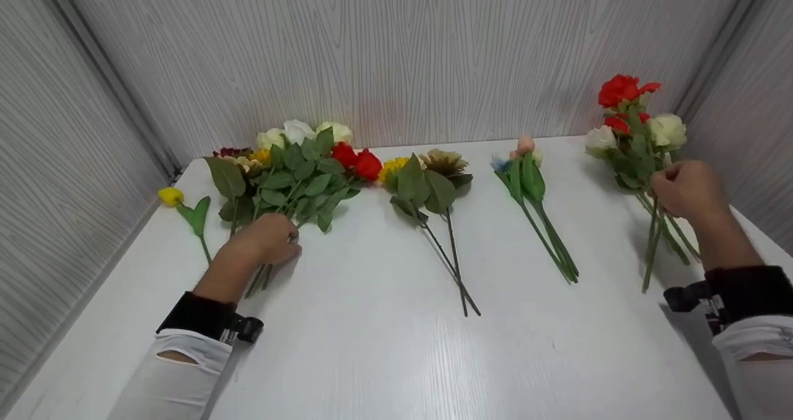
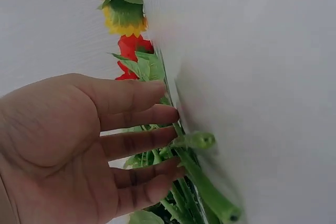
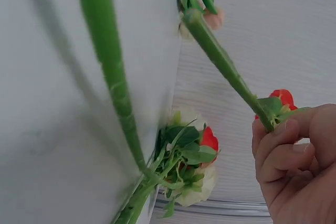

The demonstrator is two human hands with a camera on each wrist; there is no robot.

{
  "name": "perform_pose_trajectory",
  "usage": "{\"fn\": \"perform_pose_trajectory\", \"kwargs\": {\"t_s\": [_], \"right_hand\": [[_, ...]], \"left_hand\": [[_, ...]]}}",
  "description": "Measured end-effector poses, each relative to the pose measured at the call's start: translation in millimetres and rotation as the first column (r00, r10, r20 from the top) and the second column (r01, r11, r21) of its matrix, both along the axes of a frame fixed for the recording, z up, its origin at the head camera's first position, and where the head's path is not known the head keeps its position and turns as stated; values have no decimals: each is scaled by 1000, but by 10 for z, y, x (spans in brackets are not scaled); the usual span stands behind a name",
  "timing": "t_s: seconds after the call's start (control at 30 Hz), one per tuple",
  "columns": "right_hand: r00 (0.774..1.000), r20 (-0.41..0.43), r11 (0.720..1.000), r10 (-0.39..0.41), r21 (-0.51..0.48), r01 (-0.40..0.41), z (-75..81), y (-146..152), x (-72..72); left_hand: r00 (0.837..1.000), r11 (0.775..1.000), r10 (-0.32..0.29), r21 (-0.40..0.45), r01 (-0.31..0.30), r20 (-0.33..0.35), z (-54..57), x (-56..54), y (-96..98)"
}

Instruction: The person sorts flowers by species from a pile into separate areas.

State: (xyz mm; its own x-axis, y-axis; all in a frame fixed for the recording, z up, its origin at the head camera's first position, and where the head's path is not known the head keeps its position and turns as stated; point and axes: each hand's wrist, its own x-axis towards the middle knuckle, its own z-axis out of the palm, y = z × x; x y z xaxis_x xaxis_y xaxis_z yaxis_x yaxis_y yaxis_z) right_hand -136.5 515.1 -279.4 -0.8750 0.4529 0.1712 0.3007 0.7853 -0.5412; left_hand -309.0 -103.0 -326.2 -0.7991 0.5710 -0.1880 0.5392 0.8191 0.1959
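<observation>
Surface: white wood-grain table (image 1: 384, 345), boxed in by pale grey panelled walls (image 1: 396, 54).
Left hand: my left hand (image 1: 267, 239) lies over the stems of the big mixed bunch (image 1: 291, 172) at the table's left. In the left wrist view my fingers (image 2: 137, 144) are nearly straight and a little spread, their tips against the green stems (image 2: 199, 182), with nothing clasped.
Right hand: my right hand (image 1: 684, 189) is curled round the stems of the red and cream rose bunch (image 1: 632, 129) at the far right. In the right wrist view my fingers (image 3: 281, 148) pinch a stem (image 3: 223, 61) just below a leaf.
Lie of the rose bunch: heads point toward the back wall and tilt up off the table, stems run back toward me and slightly right; my grip sits about midway along, just under the foliage.
Lie of the mixed bunch: heads away from me, stems toward me and passing under my left palm.
Between the hands: a sunflower pair (image 1: 427, 178) and a slim tulip bunch (image 1: 533, 184), both lying well apart from either hand; the tulips are nearer my right. A lone yellow bud (image 1: 171, 196) lies just left of the mixed bunch.
Hard to tell: how many rose stems my right hand holds; my thumb is hidden there. The stem ends under my left hand are covered.
</observation>
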Motion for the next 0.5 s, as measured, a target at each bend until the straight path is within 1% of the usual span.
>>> {"fn": "perform_pose_trajectory", "kwargs": {"t_s": [0.1, 0.17, 0.23, 0.33, 0.4, 0.5], "right_hand": [[1000, 9, 997, -9, 83, 8, -52, 113, 10], [1000, 10, 992, -13, 122, 11, -85, 172, 18], [1000, 18, 992, -15, 125, 13, -109, 227, 31], [998, 60, 995, -11, 102, 5, -133, 302, 62], [995, 102, 995, 6, 95, -16, -143, 349, 80], [985, 163, 993, 55, 91, -71, -157, 403, 97]], "left_hand": [[999, 999, 36, -34, -36, -11, -1, -8, 1], [999, 998, 49, -38, -49, -10, -3, -17, -7], [998, 998, 57, -16, -57, 2, -5, -29, -18], [996, 996, 82, 22, -82, 18, -9, -50, -46], [994, 994, 106, 25, -107, 14, -11, -65, -59], [993, 993, 119, 1, -119, -20, -13, -82, -63]]}}
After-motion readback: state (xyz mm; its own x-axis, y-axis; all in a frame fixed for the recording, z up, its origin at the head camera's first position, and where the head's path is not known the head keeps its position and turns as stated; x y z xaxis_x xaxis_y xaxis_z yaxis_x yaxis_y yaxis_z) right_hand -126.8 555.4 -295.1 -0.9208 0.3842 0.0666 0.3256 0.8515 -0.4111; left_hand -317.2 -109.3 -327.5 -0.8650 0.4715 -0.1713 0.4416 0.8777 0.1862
